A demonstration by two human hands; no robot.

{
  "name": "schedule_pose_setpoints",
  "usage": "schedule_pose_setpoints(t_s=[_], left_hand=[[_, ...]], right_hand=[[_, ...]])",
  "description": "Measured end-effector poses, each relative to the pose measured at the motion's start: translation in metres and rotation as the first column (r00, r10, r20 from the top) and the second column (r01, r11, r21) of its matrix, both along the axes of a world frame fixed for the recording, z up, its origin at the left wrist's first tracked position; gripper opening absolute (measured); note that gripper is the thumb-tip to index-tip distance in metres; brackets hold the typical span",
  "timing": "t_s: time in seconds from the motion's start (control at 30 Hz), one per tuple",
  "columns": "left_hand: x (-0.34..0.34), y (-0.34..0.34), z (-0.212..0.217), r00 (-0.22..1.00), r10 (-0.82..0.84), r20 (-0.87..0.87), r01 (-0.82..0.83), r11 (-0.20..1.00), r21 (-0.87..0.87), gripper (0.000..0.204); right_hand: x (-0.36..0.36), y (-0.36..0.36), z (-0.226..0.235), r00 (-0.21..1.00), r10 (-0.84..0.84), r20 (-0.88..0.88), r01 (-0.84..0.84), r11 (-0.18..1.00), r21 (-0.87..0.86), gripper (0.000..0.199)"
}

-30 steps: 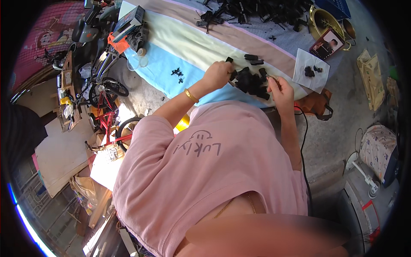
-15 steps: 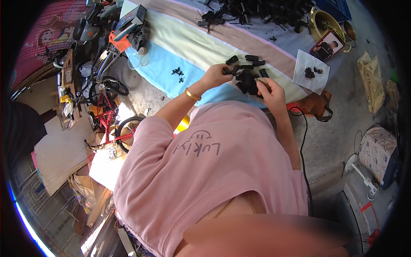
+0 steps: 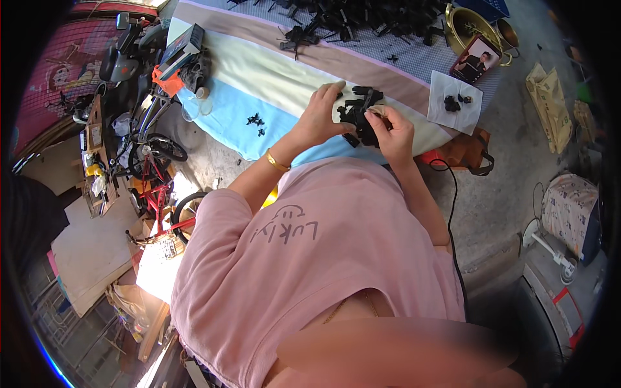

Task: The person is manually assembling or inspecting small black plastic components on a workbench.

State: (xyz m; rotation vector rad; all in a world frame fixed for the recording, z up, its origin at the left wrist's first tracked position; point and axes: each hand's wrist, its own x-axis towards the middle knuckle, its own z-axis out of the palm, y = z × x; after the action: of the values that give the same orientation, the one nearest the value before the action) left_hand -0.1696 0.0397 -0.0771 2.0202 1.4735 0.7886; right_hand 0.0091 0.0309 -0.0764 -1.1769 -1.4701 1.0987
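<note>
A small heap of black plastic pieces [image 3: 357, 116] lies on the striped cloth [image 3: 272, 84] in front of me, several of them short and rod-like. My left hand [image 3: 318, 118] rests at the heap's left side, thumb and fingers spread apart around its edge, with nothing seen gripped. At the right side, my right hand [image 3: 393, 132] has its thumb and fingers pinched together over the pieces. What it holds is too small and too covered to make out.
Black parts are piled [image 3: 362, 19] at the far edge. A white sheet [image 3: 440, 87] carries small black pieces, beside a phone [image 3: 477, 59] and brass pot [image 3: 458, 31]. Small black bits [image 3: 256, 121] lie left; a cable [image 3: 455, 220] hangs right. A red bicycle [image 3: 157, 194] stands left.
My left hand has gone from closed fingers at a black piece to a spread pose beside the heap. The rod-like pieces are gathered closer together. My right hand stays pinched. The whole view has shifted slightly.
</note>
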Motion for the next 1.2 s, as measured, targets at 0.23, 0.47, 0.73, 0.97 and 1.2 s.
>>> schedule_pose_setpoints(t_s=[0.23,0.47,0.73,0.97,1.2], left_hand=[[0.002,0.012,0.024,0.713,-0.113,0.692,0.55,0.703,-0.452,0.083],[0.017,-0.002,0.035,0.765,-0.041,0.643,0.392,0.822,-0.414,0.056],[0.022,0.0,0.037,0.573,0.156,0.804,0.418,0.788,-0.451,0.038],[0.021,-0.006,0.038,0.673,0.118,0.73,0.339,0.828,-0.446,0.026],[0.025,-0.01,0.036,0.872,-0.004,0.489,0.176,0.936,-0.306,0.016]], right_hand=[[0.01,-0.005,0.02,0.96,0.211,-0.185,-0.253,0.937,-0.242,0.012],[0.011,-0.008,0.023,0.947,0.104,-0.303,-0.204,0.925,-0.32,0.02],[0.014,-0.002,0.034,0.938,0.071,-0.34,-0.214,0.888,-0.406,0.02],[0.015,0.001,0.037,0.948,0.189,-0.257,-0.288,0.855,-0.431,0.017],[0.012,-0.002,0.031,0.949,0.175,-0.261,-0.275,0.863,-0.423,0.015]])
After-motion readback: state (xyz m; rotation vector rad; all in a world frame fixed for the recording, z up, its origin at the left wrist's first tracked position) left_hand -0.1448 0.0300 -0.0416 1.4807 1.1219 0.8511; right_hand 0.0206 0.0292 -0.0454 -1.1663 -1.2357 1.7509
